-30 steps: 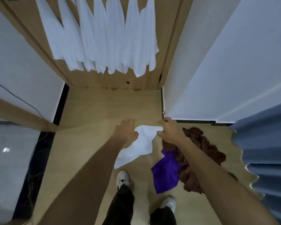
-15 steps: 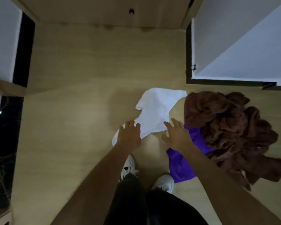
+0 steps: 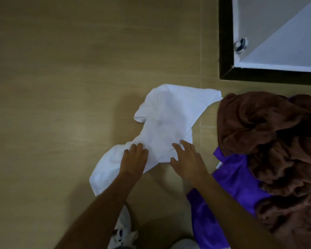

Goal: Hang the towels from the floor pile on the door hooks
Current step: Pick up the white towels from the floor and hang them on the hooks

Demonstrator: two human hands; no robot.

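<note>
A crumpled white towel (image 3: 167, 119) lies on the wooden floor in the middle of the view. My left hand (image 3: 134, 159) rests on its lower left part, fingers spread over the cloth. My right hand (image 3: 188, 157) touches the towel's lower right edge with straight fingers. A brown towel (image 3: 276, 137) is heaped to the right, with a purple towel (image 3: 230, 187) partly under it. The door and its hooks are out of view.
A white wall corner with a dark skirting (image 3: 224, 51) stands at the upper right. My white shoes (image 3: 122, 229) are at the bottom, under my arms. Bare wooden floor (image 3: 61, 87) spreads to the left and above.
The view has dropped closer to the floor and the door has left the frame. Both hands have come down onto the white towel.
</note>
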